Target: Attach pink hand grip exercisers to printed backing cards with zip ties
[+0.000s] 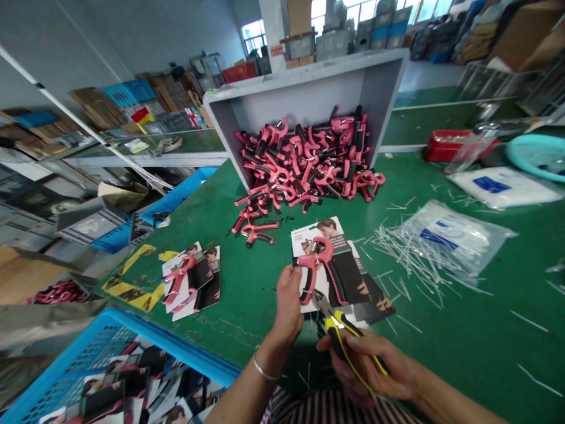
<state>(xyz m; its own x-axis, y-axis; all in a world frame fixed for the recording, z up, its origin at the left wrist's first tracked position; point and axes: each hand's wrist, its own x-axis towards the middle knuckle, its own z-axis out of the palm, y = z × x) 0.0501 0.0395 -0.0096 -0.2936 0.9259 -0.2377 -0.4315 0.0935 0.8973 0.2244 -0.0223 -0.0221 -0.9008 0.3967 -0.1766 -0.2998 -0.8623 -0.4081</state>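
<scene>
My left hand [289, 300] is closed on the left edge of a printed card [353, 277] with a pink and black hand grip [324, 250] lying on its face. In my right hand [375, 362] are yellow and black pliers [339, 327], their jaws at the lower end of the grip's left handle. More cards [379, 300] lie under the held one. White plastic ties [410, 253] are strewn to the right. Carded grips [189, 280] rest in a small pile at the left.
A tipped grey bin [309, 88] spills many pink grips [300, 159] onto the green table [238, 271]. At lower left is a blue basket [176, 344] of carded grips. Plastic bags [459, 235], a red box [450, 144] and a turquoise basin [536, 154] stand right.
</scene>
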